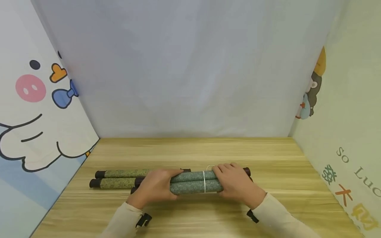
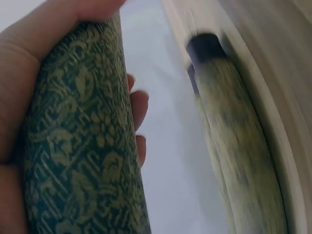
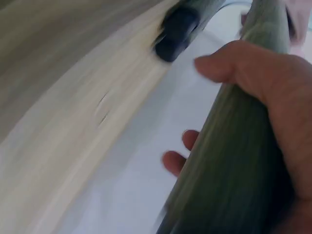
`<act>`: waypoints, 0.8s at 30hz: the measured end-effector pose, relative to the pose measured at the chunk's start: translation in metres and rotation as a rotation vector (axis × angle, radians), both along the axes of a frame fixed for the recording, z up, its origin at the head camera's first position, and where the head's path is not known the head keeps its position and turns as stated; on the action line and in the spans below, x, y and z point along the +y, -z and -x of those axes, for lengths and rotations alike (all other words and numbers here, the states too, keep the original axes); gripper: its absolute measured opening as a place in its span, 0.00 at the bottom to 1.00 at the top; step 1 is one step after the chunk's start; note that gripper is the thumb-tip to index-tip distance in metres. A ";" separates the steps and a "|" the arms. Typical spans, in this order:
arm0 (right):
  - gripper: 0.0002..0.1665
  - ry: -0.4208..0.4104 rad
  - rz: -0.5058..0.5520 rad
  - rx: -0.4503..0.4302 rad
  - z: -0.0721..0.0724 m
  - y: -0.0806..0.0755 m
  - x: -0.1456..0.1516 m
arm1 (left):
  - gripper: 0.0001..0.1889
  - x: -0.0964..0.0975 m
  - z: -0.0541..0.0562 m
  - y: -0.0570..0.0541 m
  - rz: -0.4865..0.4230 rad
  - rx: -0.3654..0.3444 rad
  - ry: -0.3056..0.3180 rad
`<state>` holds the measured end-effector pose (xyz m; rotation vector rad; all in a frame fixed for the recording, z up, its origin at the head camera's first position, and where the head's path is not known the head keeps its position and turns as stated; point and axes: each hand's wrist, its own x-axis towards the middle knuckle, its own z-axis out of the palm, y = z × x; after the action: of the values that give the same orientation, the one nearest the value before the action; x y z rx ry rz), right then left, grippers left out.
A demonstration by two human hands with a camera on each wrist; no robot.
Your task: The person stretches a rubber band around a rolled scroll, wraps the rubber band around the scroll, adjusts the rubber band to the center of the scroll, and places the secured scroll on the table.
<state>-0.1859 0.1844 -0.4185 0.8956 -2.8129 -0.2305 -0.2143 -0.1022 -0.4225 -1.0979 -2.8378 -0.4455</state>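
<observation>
A pair of dark-green patterned scrolls point(image 1: 190, 187) lies side by side, with dark end knobs and a white string point(image 1: 204, 181) around the middle. My left hand point(image 1: 157, 185) grips the pair near its left end, and my right hand point(image 1: 236, 181) grips it near its right end. In the left wrist view, fingers point(image 2: 139, 109) curl behind the green scroll point(image 2: 83, 126). The right wrist view is blurred, with the thumb point(image 3: 219, 63) lying over a green scroll point(image 3: 234, 146). Both hands hide the pair's outer parts.
Yellow-green scrolls point(image 1: 117, 182) with dark knobs lie on the wooden table point(image 1: 190, 152), left of and partly behind my left hand. A pale curtain point(image 1: 190, 66) hangs behind the table. Printed panels stand at the left point(image 1: 44, 132) and right point(image 1: 342, 115).
</observation>
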 end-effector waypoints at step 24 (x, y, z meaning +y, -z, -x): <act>0.55 -0.022 0.100 -0.055 -0.006 0.008 -0.020 | 0.45 0.000 -0.014 0.001 0.142 0.051 -0.080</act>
<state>-0.1797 0.1641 -0.4266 0.9229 -2.8345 -0.0623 -0.2003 -0.1021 -0.4230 -0.9966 -2.8932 -0.2104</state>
